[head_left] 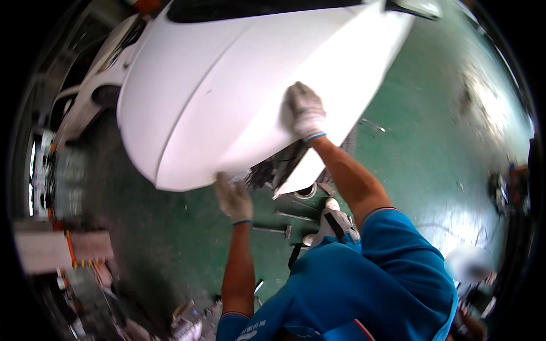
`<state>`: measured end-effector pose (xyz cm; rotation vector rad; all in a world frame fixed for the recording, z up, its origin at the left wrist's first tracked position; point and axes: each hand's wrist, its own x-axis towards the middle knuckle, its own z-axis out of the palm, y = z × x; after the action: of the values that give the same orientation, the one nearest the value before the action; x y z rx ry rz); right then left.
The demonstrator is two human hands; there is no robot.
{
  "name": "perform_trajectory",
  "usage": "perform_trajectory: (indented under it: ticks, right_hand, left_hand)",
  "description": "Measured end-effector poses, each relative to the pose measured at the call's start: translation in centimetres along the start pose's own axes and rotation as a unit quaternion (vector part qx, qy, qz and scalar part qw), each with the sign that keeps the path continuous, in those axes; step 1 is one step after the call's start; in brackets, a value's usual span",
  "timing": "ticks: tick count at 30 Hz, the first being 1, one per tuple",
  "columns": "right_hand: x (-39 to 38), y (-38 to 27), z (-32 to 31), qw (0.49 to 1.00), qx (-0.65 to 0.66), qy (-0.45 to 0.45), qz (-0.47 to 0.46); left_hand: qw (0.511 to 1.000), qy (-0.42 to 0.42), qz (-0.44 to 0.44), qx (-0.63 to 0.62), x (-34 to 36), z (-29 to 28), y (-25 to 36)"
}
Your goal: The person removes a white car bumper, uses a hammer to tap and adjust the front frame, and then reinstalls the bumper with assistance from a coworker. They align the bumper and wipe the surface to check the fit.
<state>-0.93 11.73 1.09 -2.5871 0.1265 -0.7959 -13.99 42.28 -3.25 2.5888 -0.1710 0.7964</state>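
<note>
A white car hood [227, 102] spreads out in front of me, with a small dark mark on its surface. My right hand [307, 111], in a pale work glove, lies on the hood's right part, fingers stretched forward and somewhat blurred. At the front edge is my left hand [233, 199], gloved too, its fingertips at the edge and thumb apart from the fingers. Motion blur hides whether those fingertips press on the edge. Between my hands, dark front-end parts [267, 173] show in a gap below the hood, beside a pointed white panel corner [301, 173].
On the green floor [421, 142] lie a hammer [273, 229], a metal bar [294, 216] and a metal tool [373, 125] right of the car. Another white car [94, 91] stands at far left. A blurred round white object [469, 264] is at lower right.
</note>
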Motion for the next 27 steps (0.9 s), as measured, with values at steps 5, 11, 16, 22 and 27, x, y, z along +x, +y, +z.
perform_trajectory:
  ticks: [5, 11, 16, 22, 27]
  right_hand:
    - [-0.1, -1.3, -1.6, 0.999, -0.013, -0.029, 0.032]
    - [0.0, -0.3, 0.5, 1.000, -0.025, 0.002, -0.011]
    - [-1.4, -2.7, 0.6, 0.998, -0.018, -0.025, 0.053]
    - [-1.5, -2.0, 0.1, 0.998, 0.025, 0.048, 0.009]
    - [-1.7, -2.7, -0.3, 0.999, 0.026, 0.039, 0.013]
  left_hand:
    - [0.806, -0.468, -0.361, -0.007, -22.2, -0.9, -2.6]
    - [0.717, -0.688, -0.109, 0.018, -55.4, -8.7, -7.8]
    - [0.692, -0.677, -0.248, 0.037, -58.5, -14.8, -6.4]
    - [0.613, -0.327, -0.661, -0.283, -51.0, -9.5, -5.8]
    - [0.623, -0.194, -0.645, -0.398, -35.1, -7.3, -1.9]
